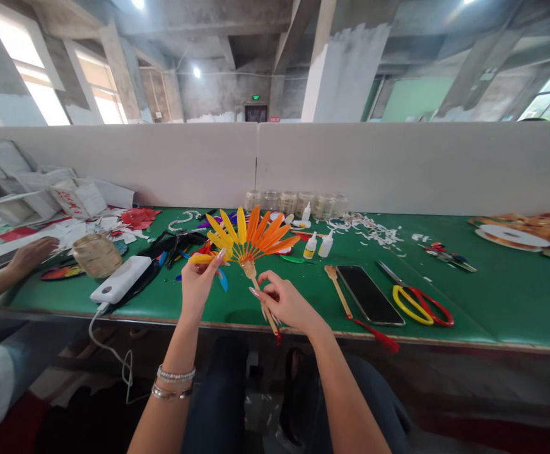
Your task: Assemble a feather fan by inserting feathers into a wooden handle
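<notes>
Over the green table (445, 309), left hand (198, 284) and right hand (284, 301) hold a feather fan (249, 236).

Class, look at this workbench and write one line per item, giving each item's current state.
Left hand, pinching yellow feather
Right hand, gripping wooden fan handle
Feather fan, spread open
Scissors, blades closed
Phone, lying flat, screen dark
White bottles, upright
Power bank, cable attached

**"What's that on your left wrist (186, 331)?"**

"A beaded silver bracelet (176, 374), with a plain metal bangle (171, 392) just beside it, nearer my elbow."

**"And your nails (221, 254)?"**

"Long, pointed, pale pink, on my left hand (198, 284) and right hand (284, 302) alike. My trousers (218, 397) are dark."
</notes>
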Demonstrator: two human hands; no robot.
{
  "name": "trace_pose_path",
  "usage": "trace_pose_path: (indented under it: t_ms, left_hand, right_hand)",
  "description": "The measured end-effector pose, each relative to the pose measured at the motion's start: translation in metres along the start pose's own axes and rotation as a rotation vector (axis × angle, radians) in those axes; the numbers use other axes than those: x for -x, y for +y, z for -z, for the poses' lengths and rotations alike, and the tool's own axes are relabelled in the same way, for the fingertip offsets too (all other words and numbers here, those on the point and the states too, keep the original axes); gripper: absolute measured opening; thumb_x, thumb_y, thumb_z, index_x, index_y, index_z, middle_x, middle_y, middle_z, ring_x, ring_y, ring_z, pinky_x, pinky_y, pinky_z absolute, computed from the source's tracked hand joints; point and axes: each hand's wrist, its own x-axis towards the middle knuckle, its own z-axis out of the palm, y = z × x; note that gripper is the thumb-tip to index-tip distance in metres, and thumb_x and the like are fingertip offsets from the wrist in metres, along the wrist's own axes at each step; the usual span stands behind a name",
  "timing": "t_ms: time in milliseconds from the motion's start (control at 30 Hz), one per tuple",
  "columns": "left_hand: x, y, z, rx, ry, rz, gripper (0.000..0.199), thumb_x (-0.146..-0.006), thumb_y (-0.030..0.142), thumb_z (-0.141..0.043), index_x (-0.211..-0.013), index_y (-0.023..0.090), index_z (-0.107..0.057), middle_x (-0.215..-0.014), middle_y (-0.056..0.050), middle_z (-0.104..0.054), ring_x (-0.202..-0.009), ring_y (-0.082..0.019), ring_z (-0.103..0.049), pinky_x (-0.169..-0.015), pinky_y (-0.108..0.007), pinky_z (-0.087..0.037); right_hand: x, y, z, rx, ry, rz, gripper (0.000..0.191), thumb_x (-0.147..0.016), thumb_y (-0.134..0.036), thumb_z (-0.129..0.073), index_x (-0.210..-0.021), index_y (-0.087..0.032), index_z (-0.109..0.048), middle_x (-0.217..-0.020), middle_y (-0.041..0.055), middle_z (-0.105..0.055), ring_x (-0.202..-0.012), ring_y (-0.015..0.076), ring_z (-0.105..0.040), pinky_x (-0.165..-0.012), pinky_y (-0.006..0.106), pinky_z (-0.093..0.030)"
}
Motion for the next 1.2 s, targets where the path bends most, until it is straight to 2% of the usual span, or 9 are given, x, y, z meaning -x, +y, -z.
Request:
trace_pose_path:
  t_ms: [367, 500, 600, 767, 1000, 1200]
  left_hand:
    - [-0.001, 0.002, 0.002, -0.132, 0.011, -0.097, 0.027, -0.066, 0.040, -0.066, -0.067, 0.014, -0.058, -0.059, 0.000, -0.061, -0.048, -0.009, -0.054, -0.044, -0.019, -0.040]
    - [-0.003, 0.002, 0.001, -0.111, 0.021, -0.091, 0.032, -0.063, 0.043, -0.067, -0.076, 0.015, -0.056, -0.063, 0.001, -0.061, -0.046, -0.007, -0.052, -0.044, -0.019, -0.041]
    - [-0.005, 0.001, 0.002, -0.129, -0.093, -0.042, 0.037, -0.063, 0.048, -0.065, -0.079, 0.014, -0.059, -0.064, 0.001, -0.060, -0.042, -0.006, -0.047, -0.040, -0.019, -0.038]
    - [-0.006, 0.001, 0.004, -0.167, -0.302, -0.006, 0.037, -0.067, 0.049, -0.061, -0.055, 0.014, -0.055, -0.041, 0.005, -0.043, -0.035, -0.004, -0.035, -0.036, -0.019, -0.026]
    - [-0.004, 0.005, 0.003, -0.140, -0.332, -0.021, 0.030, -0.067, 0.043, -0.064, -0.062, 0.014, -0.061, -0.043, 0.005, -0.042, -0.039, -0.004, -0.033, -0.037, -0.018, -0.026]
    - [-0.001, 0.009, 0.001, -0.131, -0.316, -0.063, 0.023, -0.068, 0.038, -0.064, -0.070, 0.015, -0.064, -0.057, 0.000, -0.057, -0.050, -0.008, -0.048, -0.042, -0.018, -0.035]
  right_hand:
    - [0.000, 0.001, 0.000, 0.015, -0.008, 0.005, 0.022, -0.085, -0.042, -0.041, -0.085, -0.020, -0.041, -0.046, -0.0082, -0.044, -0.042, 0.0079, -0.033, -0.044, 0.020, -0.021]
    - [0.001, 0.000, 0.000, 0.011, -0.016, -0.007, 0.022, -0.085, -0.043, -0.040, -0.085, -0.021, -0.040, -0.046, -0.0079, -0.045, -0.042, 0.0085, -0.036, -0.044, 0.020, -0.023]
    - [0.001, 0.001, 0.000, 0.007, -0.024, -0.011, 0.021, -0.085, -0.042, -0.040, -0.085, -0.021, -0.040, -0.048, -0.0072, -0.048, -0.043, 0.0091, -0.040, -0.045, 0.020, -0.025]
    - [0.001, 0.002, 0.000, 0.010, -0.041, -0.011, 0.018, -0.085, -0.039, -0.042, -0.085, -0.021, -0.040, -0.049, -0.0070, -0.050, -0.044, 0.0091, -0.041, -0.046, 0.020, -0.027]
    - [0.002, -0.002, 0.001, 0.032, -0.061, -0.008, 0.016, -0.086, -0.037, -0.041, -0.085, -0.021, -0.040, -0.051, -0.0068, -0.051, -0.045, 0.0089, -0.042, -0.046, 0.020, -0.028]
    - [0.003, -0.005, 0.001, 0.041, -0.063, 0.010, 0.015, -0.086, -0.036, -0.041, -0.085, -0.021, -0.041, -0.051, -0.0065, -0.050, -0.045, 0.0094, -0.042, -0.047, 0.020, -0.028]
